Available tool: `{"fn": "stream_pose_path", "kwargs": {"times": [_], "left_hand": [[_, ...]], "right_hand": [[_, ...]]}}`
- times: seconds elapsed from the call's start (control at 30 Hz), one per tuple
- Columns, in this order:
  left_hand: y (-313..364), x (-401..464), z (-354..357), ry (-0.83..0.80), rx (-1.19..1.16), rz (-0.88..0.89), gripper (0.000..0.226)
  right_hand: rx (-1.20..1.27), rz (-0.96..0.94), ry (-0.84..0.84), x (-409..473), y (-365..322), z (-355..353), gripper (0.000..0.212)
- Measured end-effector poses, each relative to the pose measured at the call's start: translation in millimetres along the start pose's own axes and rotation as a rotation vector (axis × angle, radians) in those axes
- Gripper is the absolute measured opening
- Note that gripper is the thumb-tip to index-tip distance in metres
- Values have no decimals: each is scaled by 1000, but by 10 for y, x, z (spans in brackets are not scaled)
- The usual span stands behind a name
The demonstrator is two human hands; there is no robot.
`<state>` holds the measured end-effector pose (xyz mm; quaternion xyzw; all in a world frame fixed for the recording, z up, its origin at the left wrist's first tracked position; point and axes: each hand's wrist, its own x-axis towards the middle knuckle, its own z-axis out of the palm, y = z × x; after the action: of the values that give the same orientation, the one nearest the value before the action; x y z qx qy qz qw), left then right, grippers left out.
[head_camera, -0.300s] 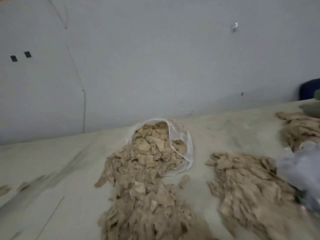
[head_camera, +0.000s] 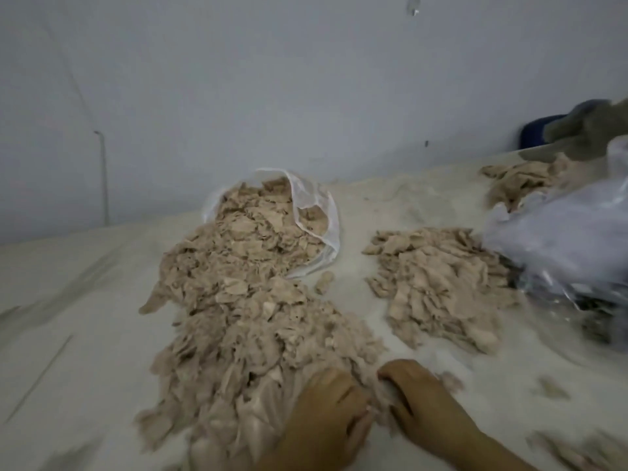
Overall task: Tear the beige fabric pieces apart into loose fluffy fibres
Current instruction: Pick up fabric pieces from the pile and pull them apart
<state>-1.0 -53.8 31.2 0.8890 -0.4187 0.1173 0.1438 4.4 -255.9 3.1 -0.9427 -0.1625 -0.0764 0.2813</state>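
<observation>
A long heap of beige fabric pieces (head_camera: 244, 317) spills from a clear plastic bag (head_camera: 316, 212) down the middle of the white surface toward me. At its near end my left hand (head_camera: 326, 413) and my right hand (head_camera: 418, 399) sit close together, each with fingers curled into a tuft of beige fibre (head_camera: 377, 385) between them. A second, flatter pile of beige pieces (head_camera: 438, 283) lies to the right. A third small pile (head_camera: 516, 181) lies at the far right.
A crumpled clear plastic bag (head_camera: 571, 246) with dark contents lies at the right edge. Behind it are a dark blue object (head_camera: 537, 130) and grey cloth (head_camera: 591, 130). A plain wall runs along the back. Loose scraps (head_camera: 550, 389) dot the surface near my right arm.
The view has tilted down and both hands have come into sight at the near end of the heap. The piles and bags lie as before.
</observation>
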Motion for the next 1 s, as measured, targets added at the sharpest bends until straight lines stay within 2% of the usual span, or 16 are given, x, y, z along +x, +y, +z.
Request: {"fn": "stream_pose_path", "kwargs": {"times": [0.03, 0.1, 0.13, 0.23, 0.33, 0.5, 0.6, 0.67, 0.73, 0.87, 0.93, 1.0], "left_hand": [[-71, 106, 6, 45, 99, 34, 30], [-188, 266, 8, 7, 256, -8, 49], [-226, 284, 15, -58, 265, -42, 49], [-364, 169, 103, -15, 139, -67, 29], [-520, 52, 164, -31, 76, -101, 33], [-518, 19, 215, 81, 30, -128, 29], [-518, 29, 205, 51, 9, -159, 30], [-528, 16, 208, 90, -17, -163, 30], [-544, 6, 212, 126, -40, -173, 34], [-590, -17, 214, 87, -49, -213, 47], [-618, -27, 232, 35, -27, -252, 52], [-642, -37, 237, -3, -12, -287, 58]], "right_hand": [[-27, 19, 22, 21, 4, -28, 20], [-83, 48, 50, -62, 25, 20, 27], [-110, 102, 75, -92, 27, 6, 29], [-106, 204, 160, -152, 31, -88, 27], [-121, 289, 141, -347, 9, -151, 27], [-271, 415, 94, -833, 44, -212, 39], [-287, 458, 120, -881, -23, -246, 34], [-213, 407, 214, -791, -112, -261, 19], [-39, 404, 209, -596, -264, -265, 12], [265, 465, 102, -66, -543, -108, 38], [286, 428, 43, 83, -618, 29, 32], [315, 371, 70, 133, -607, 141, 26]]}}
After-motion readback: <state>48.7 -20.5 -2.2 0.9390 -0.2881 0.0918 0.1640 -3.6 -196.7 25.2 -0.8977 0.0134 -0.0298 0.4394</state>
